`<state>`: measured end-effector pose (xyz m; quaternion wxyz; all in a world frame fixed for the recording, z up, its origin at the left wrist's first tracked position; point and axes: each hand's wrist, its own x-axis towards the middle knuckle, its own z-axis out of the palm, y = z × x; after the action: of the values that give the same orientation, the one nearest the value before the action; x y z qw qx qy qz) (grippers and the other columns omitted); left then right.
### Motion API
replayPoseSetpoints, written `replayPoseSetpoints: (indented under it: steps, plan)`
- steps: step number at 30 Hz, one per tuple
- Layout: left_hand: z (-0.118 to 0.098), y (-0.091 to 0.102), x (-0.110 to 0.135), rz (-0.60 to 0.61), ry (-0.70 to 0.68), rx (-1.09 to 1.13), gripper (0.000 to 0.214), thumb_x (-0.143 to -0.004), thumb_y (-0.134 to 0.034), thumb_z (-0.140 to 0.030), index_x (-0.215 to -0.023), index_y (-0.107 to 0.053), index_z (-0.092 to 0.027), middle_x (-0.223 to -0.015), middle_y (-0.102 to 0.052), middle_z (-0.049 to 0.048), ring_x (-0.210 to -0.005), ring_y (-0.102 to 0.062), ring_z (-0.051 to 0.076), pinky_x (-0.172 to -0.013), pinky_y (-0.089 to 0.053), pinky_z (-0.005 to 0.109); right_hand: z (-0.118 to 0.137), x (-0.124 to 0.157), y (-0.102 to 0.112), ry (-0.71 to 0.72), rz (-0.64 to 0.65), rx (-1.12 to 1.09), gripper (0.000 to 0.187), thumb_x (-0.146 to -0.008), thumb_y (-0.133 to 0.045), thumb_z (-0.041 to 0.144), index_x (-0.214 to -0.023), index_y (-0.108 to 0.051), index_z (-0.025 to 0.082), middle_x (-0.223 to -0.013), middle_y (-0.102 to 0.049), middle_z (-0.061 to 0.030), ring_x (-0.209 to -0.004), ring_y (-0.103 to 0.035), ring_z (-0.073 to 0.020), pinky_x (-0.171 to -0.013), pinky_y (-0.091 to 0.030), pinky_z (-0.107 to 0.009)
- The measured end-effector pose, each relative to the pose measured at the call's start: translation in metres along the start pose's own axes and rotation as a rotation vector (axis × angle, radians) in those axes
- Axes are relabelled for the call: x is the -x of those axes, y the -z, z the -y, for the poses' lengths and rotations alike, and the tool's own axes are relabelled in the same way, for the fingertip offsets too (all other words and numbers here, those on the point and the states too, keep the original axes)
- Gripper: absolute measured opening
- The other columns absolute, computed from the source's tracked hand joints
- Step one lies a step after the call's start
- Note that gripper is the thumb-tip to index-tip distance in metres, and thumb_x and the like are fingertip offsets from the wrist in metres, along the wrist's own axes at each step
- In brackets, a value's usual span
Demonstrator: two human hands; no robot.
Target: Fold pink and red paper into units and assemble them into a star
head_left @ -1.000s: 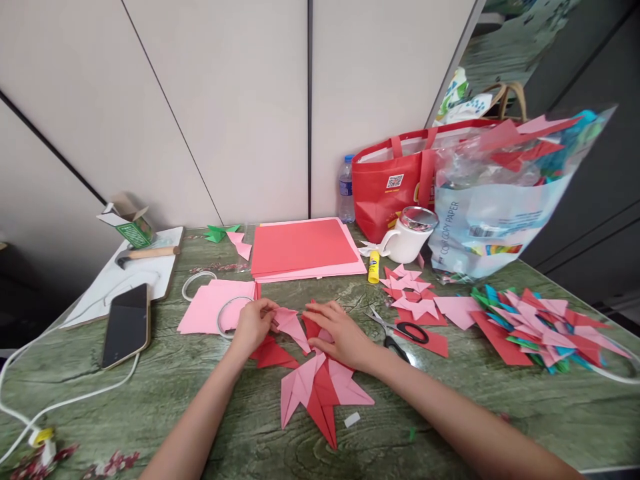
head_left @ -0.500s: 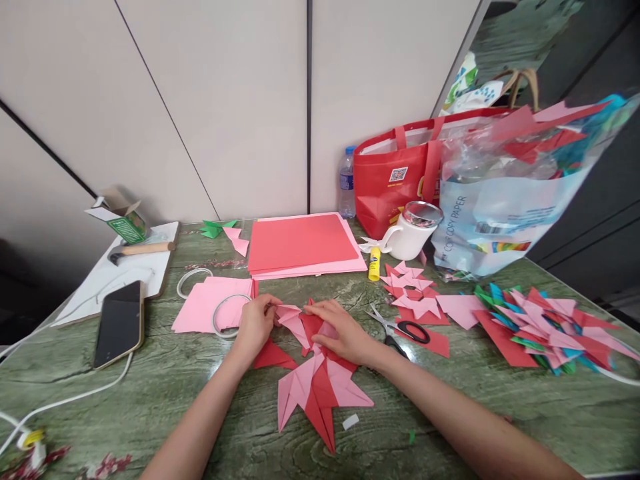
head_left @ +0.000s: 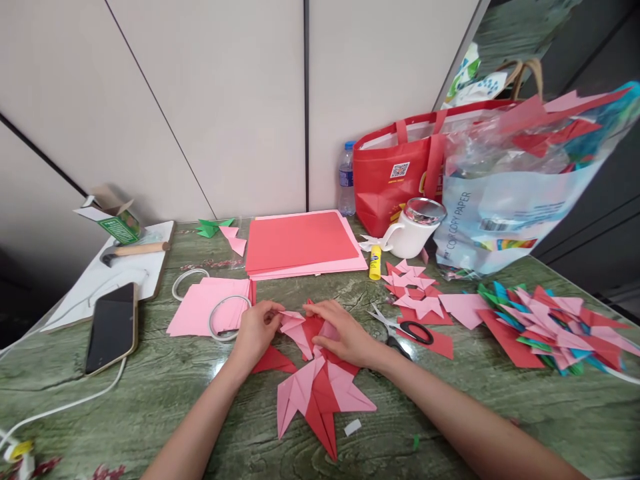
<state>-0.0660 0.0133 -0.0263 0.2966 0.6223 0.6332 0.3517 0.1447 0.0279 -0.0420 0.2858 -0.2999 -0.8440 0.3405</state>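
A folded paper star [head_left: 323, 393] in pink and red lies in front of me, its points spread on the table. My left hand [head_left: 259, 330] is closed, thumb and fingertips pinching the tip of a pink folded paper piece [head_left: 295, 330] at the star's far side. My right hand [head_left: 345, 333] grips the star's far right part, thumb and fingers around its red and pink folds. Part of the paper is hidden under those fingers. Beside my left wrist lies a red folded piece [head_left: 274, 361].
Left are pink paper sheets [head_left: 200, 307], a tape roll [head_left: 215, 319], a phone [head_left: 111, 327] and a hammer [head_left: 140, 249]. Right are scissors [head_left: 395, 325], a glue stick [head_left: 375, 263], a mug [head_left: 413, 230] and stacked paper stars [head_left: 555, 327]. Red sheets [head_left: 303, 240] lie behind.
The camera view has shifted slightly. Both hands stay at the star, and the left fingers have moved a little on the pink piece's tip.
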Motion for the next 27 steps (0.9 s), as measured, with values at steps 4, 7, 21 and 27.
replayPoseSetpoints:
  steps: [4, 7, 21, 27]
  plan:
    - [0.001, 0.002, 0.002, 0.001, -0.121, -0.118, 0.013, -0.068, -0.058, -0.014, -0.078, -0.067, -0.018, -0.077, -0.07, 0.0041, -0.07, -0.063, 0.018, -0.067, -0.051, 0.03, -0.001, 0.0, 0.0, 0.01, -0.02, 0.002, 0.055, -0.08, -0.061, 0.026, -0.131, -0.04, 0.023, -0.116, -0.055, -0.0088, -0.107, -0.047, -0.0225, -0.096, -0.035, -0.041]
    - [0.006, 0.002, 0.0, 0.001, -0.323, -0.292, 0.016, -0.072, -0.059, -0.011, -0.08, -0.07, -0.02, -0.093, -0.07, 0.0068, -0.087, -0.062, 0.022, -0.078, -0.05, 0.037, -0.001, 0.0, 0.0, 0.007, -0.027, 0.021, 0.054, -0.08, -0.061, 0.027, -0.13, -0.04, 0.022, -0.117, -0.055, -0.0095, -0.108, -0.047, -0.0238, -0.096, -0.035, -0.043]
    - [0.007, 0.016, 0.021, 0.238, -0.427, -0.436, 0.035, -0.085, -0.052, -0.029, -0.119, -0.056, -0.022, -0.126, -0.055, 0.0109, -0.116, -0.051, 0.023, -0.094, -0.045, 0.042, 0.002, -0.001, 0.001, 0.041, -0.045, 0.013, 0.022, -0.077, -0.065, 0.02, -0.098, -0.057, 0.02, -0.109, -0.059, -0.0067, -0.102, -0.049, -0.0212, -0.093, -0.036, -0.039]
    - [0.01, 0.012, 0.014, 0.166, -0.491, -0.368, 0.031, -0.084, -0.054, -0.027, -0.114, -0.058, -0.021, -0.114, -0.061, 0.0106, -0.11, -0.055, 0.024, -0.092, -0.046, 0.044, 0.003, -0.001, 0.002, 0.029, -0.05, 0.025, 0.016, -0.077, -0.065, 0.021, -0.092, -0.057, 0.02, -0.108, -0.059, -0.0064, -0.102, -0.051, -0.0209, -0.092, -0.036, -0.041]
